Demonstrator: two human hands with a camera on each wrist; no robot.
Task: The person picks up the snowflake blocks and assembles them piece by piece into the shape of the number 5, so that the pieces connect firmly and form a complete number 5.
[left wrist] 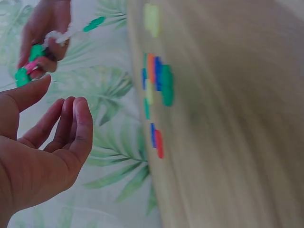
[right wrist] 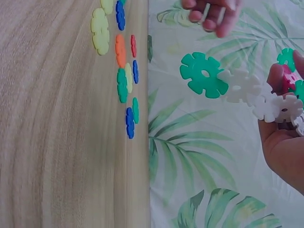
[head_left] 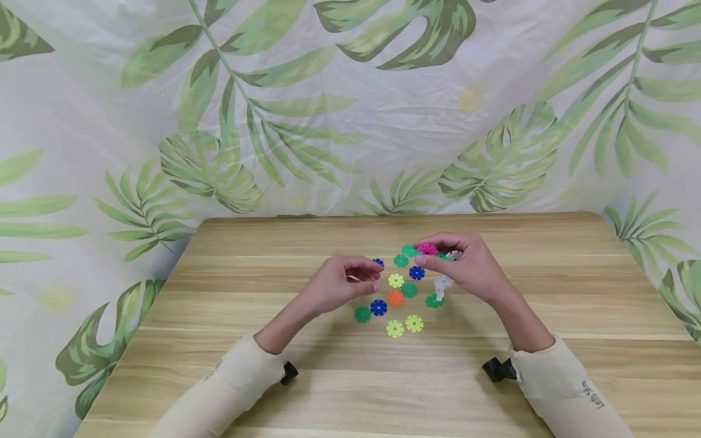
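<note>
- Ten or so notched snowflake discs lie loose and flat on the worktop. Take the orange disc as a clock's centre, 12 pointing away from the person: the others ring it, probably so each colour is easy to reach.
- Two yellow discs sit nearest the person, at 5 and 6 o'clock; a blue disc and a green disc lie at 8.
- One joined chain of discs spans 1 to 3 o'clock. The right hand grips its upper part, near a pink disc.
- Its white pieces hang to a green end disc, clear of the worktop, likely so nothing presses on the joints.
- Slots in the rims seem to lock neighbours together.
- Nothing shows in the left hand, raised at 10 to 11 o'clock; thumb and fingertips stand apart, perhaps to leave room for a pinch. Past its fingers shows a far blue disc.
</note>
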